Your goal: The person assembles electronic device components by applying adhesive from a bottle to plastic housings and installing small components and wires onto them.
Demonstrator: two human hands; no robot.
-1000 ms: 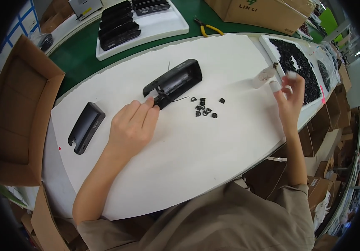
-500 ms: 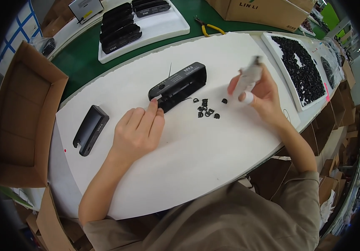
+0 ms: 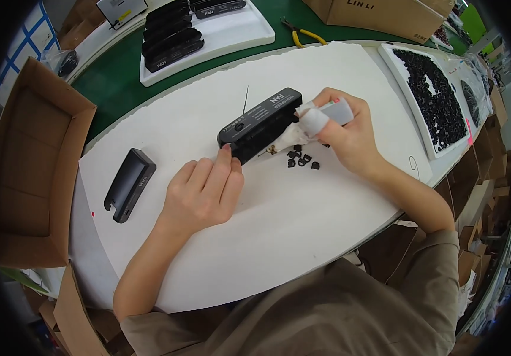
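A black plastic fan housing (image 3: 264,114) lies slantwise on the white sheet (image 3: 255,237), its hollow side toward me. At its left end, my left hand (image 3: 201,193) pinches the lower edge with fingertips. My right hand (image 3: 356,137) is wrapped round a white squeeze bottle (image 3: 339,110), tilted so that its brown-stained tip (image 3: 272,149) reaches the housing's near open edge. Whether the tip touches is hard to tell. Just below the bottle sit several small black clip-like parts (image 3: 300,159), some hidden behind it. Farther left rests another black housing shell (image 3: 132,185).
Black housings fill part of a white foam tray (image 3: 255,29) at the back. Yellow-handled pliers (image 3: 303,35) lie beside it. Another white tray (image 3: 430,148) of small black parts is at right. An open cardboard box (image 3: 32,166) stands left, a closed carton (image 3: 380,18) at the back.
My right hand has brought the bottle left and turned its tip down to the housing. The housing and my left hand have shifted slightly right in the picture.
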